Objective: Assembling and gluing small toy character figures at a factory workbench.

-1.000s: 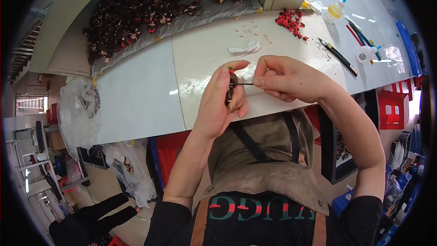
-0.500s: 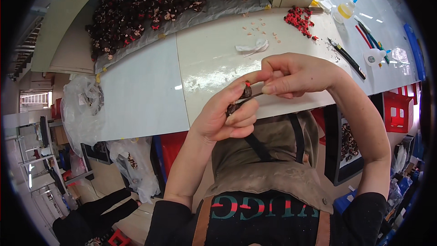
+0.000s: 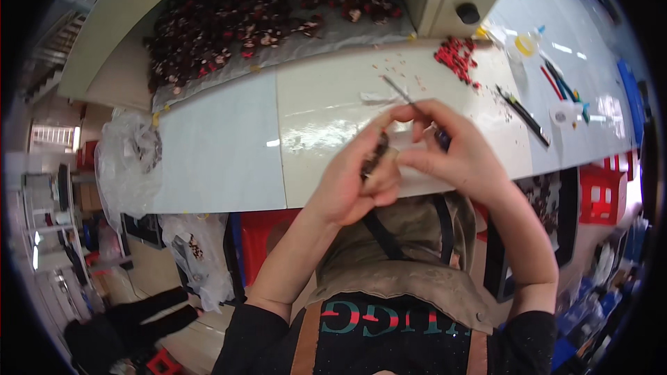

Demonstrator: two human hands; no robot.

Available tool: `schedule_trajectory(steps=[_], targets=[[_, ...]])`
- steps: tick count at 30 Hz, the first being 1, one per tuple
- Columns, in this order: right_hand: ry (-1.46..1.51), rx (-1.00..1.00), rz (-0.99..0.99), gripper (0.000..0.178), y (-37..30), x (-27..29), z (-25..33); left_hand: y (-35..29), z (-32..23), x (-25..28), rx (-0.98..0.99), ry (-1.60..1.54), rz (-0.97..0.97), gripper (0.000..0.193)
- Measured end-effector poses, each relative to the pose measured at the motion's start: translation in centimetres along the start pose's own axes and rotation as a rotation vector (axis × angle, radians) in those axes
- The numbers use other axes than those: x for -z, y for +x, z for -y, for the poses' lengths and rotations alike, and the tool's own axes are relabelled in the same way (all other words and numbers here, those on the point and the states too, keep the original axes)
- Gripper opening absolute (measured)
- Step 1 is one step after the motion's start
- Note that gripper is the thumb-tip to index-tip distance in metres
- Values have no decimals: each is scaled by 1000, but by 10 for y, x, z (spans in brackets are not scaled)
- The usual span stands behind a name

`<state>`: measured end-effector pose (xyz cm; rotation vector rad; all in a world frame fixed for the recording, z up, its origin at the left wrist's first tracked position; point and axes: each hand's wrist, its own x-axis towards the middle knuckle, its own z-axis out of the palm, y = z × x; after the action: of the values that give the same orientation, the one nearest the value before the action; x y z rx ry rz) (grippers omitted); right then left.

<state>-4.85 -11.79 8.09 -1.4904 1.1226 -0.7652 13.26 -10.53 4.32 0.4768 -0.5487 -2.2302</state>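
My left hand is closed around a small dark brown moulded piece, held above the front edge of the table. Fingers cover much of the piece, so its full shape is hidden. Close against it on the right, my right hand is curled round a thin rod-like tool. The tool's slim end points up and away over the table, and a dark blue part shows inside the palm. Blur hides whether the right thumb touches the piece.
A heap of brown pieces lies on grey sheeting inside a housing. Red bits, a white tissue, a black pen-like tool and a yellow-and-white bottle lie beyond my hands. Plastic bags hang at left.
The right hand has drawn closer to the left and turned; the rod now points away over the table instead of reaching to the piece. My view has shifted slightly.
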Motion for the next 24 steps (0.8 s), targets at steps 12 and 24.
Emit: schedule_trajectory(steps=[12,24], targets=[[-1,86,113,24,-26,-22,1,-25,29,-22,-38,463,-139,60],[127,111,-111,18,1,-33,-2,-13,25,-23,-840,1219,-362,38]])
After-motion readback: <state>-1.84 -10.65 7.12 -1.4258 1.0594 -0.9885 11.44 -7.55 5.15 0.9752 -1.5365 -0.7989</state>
